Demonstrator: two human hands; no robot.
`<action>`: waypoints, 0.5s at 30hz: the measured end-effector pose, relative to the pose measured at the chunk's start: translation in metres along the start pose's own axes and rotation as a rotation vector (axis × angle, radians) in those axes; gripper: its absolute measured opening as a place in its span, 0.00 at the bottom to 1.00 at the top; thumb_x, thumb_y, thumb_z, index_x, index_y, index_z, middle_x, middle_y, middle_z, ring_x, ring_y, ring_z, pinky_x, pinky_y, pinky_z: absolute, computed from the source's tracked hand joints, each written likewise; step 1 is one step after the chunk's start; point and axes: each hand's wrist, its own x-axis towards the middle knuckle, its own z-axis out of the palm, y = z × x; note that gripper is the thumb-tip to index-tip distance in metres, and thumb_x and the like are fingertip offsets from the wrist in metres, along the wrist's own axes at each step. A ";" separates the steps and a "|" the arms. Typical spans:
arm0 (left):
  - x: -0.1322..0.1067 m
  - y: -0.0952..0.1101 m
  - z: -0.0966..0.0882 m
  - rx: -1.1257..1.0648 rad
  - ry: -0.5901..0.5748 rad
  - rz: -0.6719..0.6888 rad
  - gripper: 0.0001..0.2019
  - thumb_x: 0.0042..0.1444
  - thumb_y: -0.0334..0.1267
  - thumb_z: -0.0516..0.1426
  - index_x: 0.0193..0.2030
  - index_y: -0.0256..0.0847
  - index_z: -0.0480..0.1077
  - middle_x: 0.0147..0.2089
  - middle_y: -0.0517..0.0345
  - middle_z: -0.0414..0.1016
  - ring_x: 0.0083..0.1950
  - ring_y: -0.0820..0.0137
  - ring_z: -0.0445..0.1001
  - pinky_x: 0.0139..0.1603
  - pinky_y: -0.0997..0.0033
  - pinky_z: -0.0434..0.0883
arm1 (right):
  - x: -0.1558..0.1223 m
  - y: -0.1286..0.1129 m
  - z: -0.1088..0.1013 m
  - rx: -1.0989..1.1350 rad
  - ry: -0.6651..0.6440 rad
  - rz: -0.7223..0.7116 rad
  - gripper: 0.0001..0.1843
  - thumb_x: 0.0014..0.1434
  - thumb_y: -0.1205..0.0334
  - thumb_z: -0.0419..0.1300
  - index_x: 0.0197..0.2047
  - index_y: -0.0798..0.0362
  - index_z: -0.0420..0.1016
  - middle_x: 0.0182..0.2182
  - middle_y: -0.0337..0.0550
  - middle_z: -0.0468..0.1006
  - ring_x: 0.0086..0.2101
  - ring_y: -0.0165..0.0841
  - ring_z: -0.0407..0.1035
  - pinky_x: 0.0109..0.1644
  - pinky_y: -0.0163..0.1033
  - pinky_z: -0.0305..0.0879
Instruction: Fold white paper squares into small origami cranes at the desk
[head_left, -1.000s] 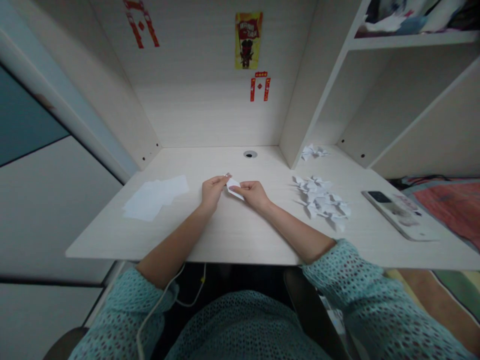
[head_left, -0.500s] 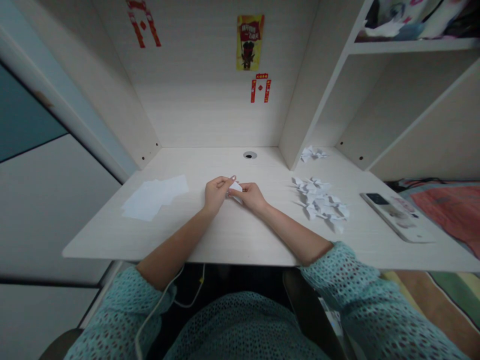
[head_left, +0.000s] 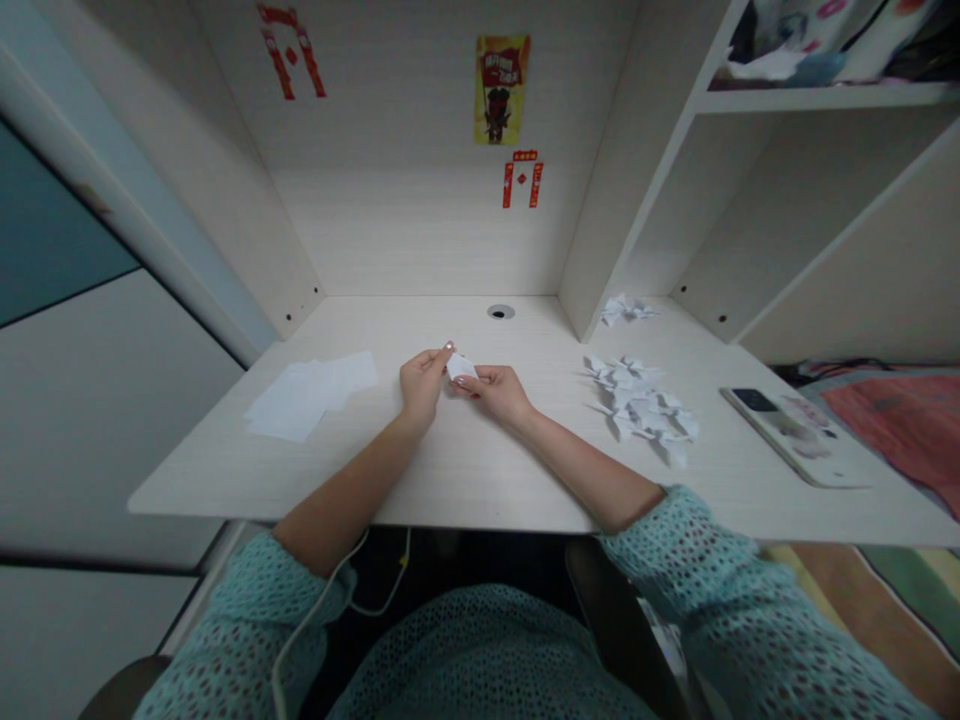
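Observation:
A small folded piece of white paper (head_left: 460, 367) is held between both hands just above the pale wooden desk (head_left: 480, 470), near its middle. My left hand (head_left: 421, 380) pinches its left end with thumb and forefinger. My right hand (head_left: 499, 390) is closed on its right side, fingers curled under it. Both forearms reach in from the desk's front edge, sleeves of teal patterned cloth pushed back.
A loose stack of white paper sheets (head_left: 307, 395) lies at the left. A heap of small folded paper figures (head_left: 645, 400) lies at the right, a few more (head_left: 624, 308) beside the shelf divider. A phone (head_left: 787, 430) lies far right. A cable hole (head_left: 500, 312) sits at the back.
The paper piece has become more compact between my fingers. My hands have drawn closer together and shifted slightly left; the camera view has barely moved.

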 end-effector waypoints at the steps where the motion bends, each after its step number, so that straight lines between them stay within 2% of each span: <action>1: 0.000 0.000 0.000 -0.005 0.002 0.001 0.17 0.43 0.51 0.62 0.28 0.37 0.74 0.31 0.53 0.77 0.33 0.70 0.72 0.37 0.71 0.68 | -0.001 -0.002 0.001 0.027 -0.017 0.016 0.24 0.37 0.46 0.68 0.31 0.58 0.79 0.25 0.45 0.79 0.25 0.30 0.69 0.29 0.33 0.59; 6: 0.001 0.000 -0.002 0.009 0.036 0.009 0.18 0.43 0.52 0.62 0.27 0.37 0.72 0.31 0.53 0.76 0.33 0.70 0.72 0.36 0.71 0.68 | -0.005 -0.011 0.001 0.179 -0.114 0.077 0.26 0.35 0.47 0.70 0.35 0.56 0.79 0.32 0.48 0.80 0.32 0.35 0.74 0.34 0.36 0.64; 15: 0.002 -0.002 -0.002 -0.114 0.064 0.035 0.14 0.45 0.47 0.62 0.25 0.37 0.71 0.31 0.54 0.76 0.34 0.70 0.74 0.38 0.70 0.68 | -0.005 -0.003 -0.001 0.147 -0.015 0.149 0.22 0.39 0.49 0.70 0.33 0.57 0.80 0.31 0.51 0.81 0.29 0.32 0.75 0.26 0.31 0.62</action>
